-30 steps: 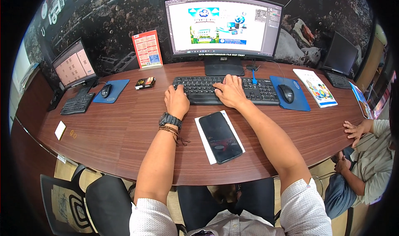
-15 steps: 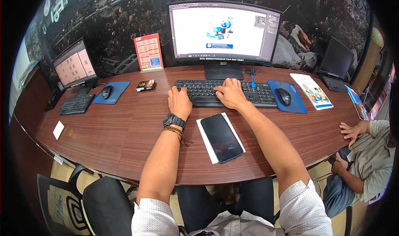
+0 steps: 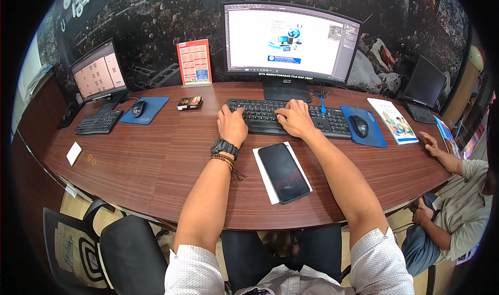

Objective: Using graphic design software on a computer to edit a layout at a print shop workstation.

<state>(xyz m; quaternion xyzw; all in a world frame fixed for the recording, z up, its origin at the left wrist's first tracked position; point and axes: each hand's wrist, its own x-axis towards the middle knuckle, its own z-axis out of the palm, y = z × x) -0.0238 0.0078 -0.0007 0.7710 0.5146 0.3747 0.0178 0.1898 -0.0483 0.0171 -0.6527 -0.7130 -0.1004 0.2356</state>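
Note:
My left hand point(image 3: 232, 125) rests on the left end of a black keyboard point(image 3: 264, 119), its fingers apart on the keys and nothing held. On the keyboard's middle lies my right hand point(image 3: 300, 120), fingers spread, thumb pointing left. A wide curved monitor point(image 3: 291, 43) behind the keyboard shows a design with a blue globe, computers and a blue banner. In front of the keyboard, between my forearms, a dark-screened phone point(image 3: 284, 173) lies over a white sheet point(image 3: 265, 178). A black mouse point(image 3: 359, 126) sits on a blue mat point(image 3: 378, 137) right of the keyboard.
At the right, another person's hand point(image 3: 430, 143) hovers or rests by the desk edge, near a booklet point(image 3: 393, 120). A small box point(image 3: 189, 104) and a red-framed stand point(image 3: 195, 62) are left of the monitor. Farther left are a second screen point(image 3: 99, 71), keyboard point(image 3: 99, 122) and mouse point(image 3: 139, 108).
The view has shifted slightly, moving the desk items rightward in the picture. Both my hands stay on the keyboard. Text lines now show above the globe on screen. The other person's hand has moved toward the booklet.

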